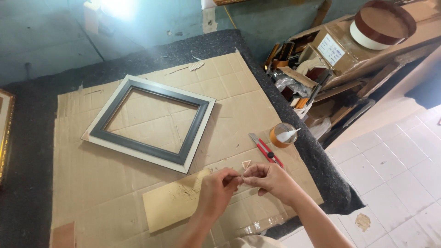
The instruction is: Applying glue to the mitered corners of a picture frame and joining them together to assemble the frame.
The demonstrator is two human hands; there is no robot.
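Cardboard sheet (138,193), brown and creased, covers most of the desk (27,193) under my two hands. I see the left hand (217,190) and the right hand (271,180) meeting fingertip to fingertip just above the near part of the sheet. Both pinch something very small between thumb and fingers; it is too tiny for me to say what it is, and the fingers of both hands are curled close around it.

Just under the left hand lies a thin yellowish board (172,204), flat on the cardboard, with some rough scratched marks on its top. Just beyond the fingertips, a small pale triangle piece (246,164) lies on the cardboard, apart from the hands. Beyond the right hand, a red utility knife (266,150) lies slanted, and further on the same side stands a round orange cup (282,135) with a white bottle tip inside it, near the desk edge.

Well beyond the left hand lies a rectangular picture frame (149,121), grey on the inner band and white on the outer edge, flat on the cardboard and turned a little. Its middle is open, so the cardboard shows through.

Far past the right hand, beside the desk, shelves (349,64) hold boxes and wood pieces, and white floor tiles (399,165) show below
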